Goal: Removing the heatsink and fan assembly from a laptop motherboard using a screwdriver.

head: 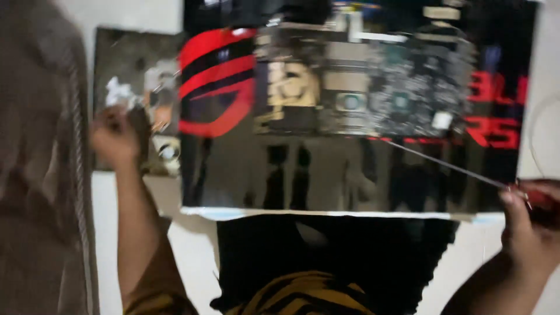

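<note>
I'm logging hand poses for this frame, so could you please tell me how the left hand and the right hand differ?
The left hand is raised by the grey tray of small parts, left of the black mat; the right hand sits lower, at the mat's right edge. The right hand grips a screwdriver aimed at the circuit board; what the left hand holds is too blurred to tell. Both look curled.

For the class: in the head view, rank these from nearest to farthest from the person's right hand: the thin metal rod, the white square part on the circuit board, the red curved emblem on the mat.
From the right hand:
1. Thin metal rod, held in it.
2. White square part, upper right of board.
3. Red curved emblem, far left.
</note>
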